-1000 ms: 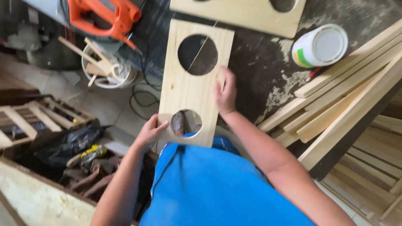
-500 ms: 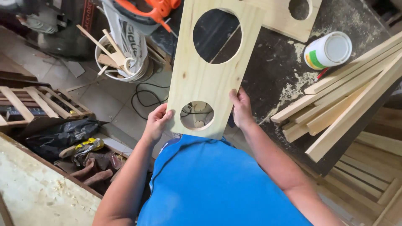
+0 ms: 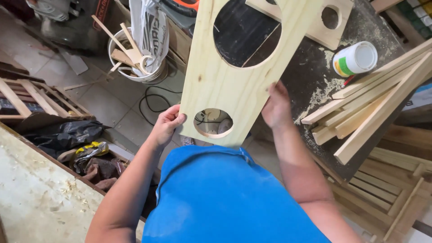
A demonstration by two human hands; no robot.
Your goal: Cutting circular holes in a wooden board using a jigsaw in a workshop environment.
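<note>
I hold a pale wooden board (image 3: 220, 87) with a large round hole near its far end and a small round hole near me. My left hand (image 3: 167, 123) grips its near left corner. My right hand (image 3: 276, 105) clasps the board's right edge. The board is lifted and tilted above the dark workbench (image 3: 310, 74), its near end over my blue shirt. Through the small hole I see the floor below.
A second board with holes (image 3: 328, 20) lies at the back of the bench beside a white glue tub (image 3: 355, 58). Wooden slats (image 3: 364, 108) are stacked at right. A white bucket of offcuts (image 3: 132, 58), a black cable and a crate of rags stand on the floor at left.
The board has come up off the bench toward me and looms larger. My right hand slid along the right edge; my left hand stays at the near left corner.
</note>
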